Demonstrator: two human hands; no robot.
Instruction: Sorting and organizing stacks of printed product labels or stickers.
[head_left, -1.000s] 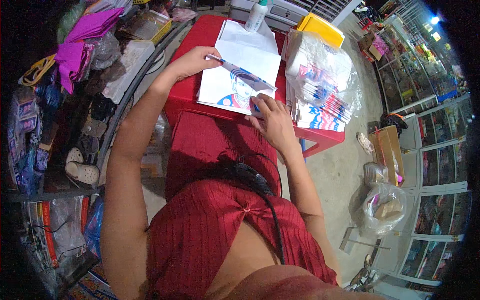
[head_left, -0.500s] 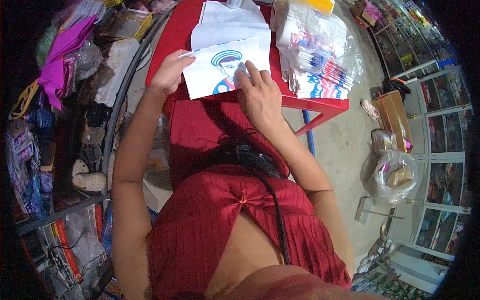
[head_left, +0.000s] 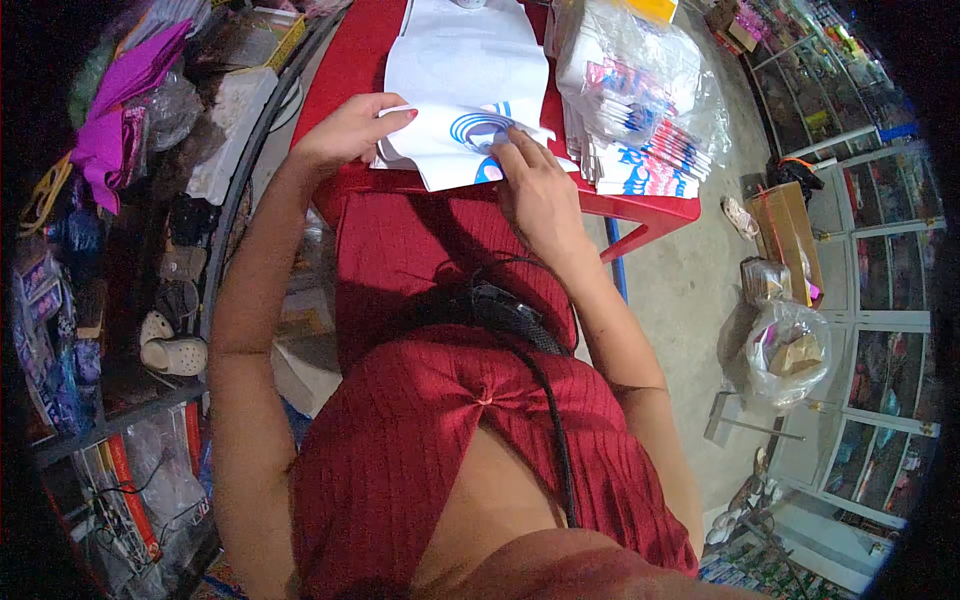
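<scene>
A white sheet with a blue printed figure (head_left: 440,165) lies bent at the near edge of the red plastic table (head_left: 350,60). My left hand (head_left: 345,132) pinches its left edge, thumb on top. At the right part of the print, the curled fingers of my right hand (head_left: 545,195) grip the sheet, which buckles there; the fingertips are partly hidden. Beyond it a larger plain white sheet (head_left: 465,75) lies flat on the table.
To the right on the table sits a stack of printed white bags in clear plastic (head_left: 640,110). Shelves with goods (head_left: 185,250) run along my left. On the floor at right are a cardboard box (head_left: 785,235) and a clear plastic bag (head_left: 790,350). Glass cabinets (head_left: 890,270) stand beyond.
The printed sheet went from lying nearly flat to bent, hiding most of the figure's face. My right hand moved slightly right and nearer; my left hand still holds the left edge.
</scene>
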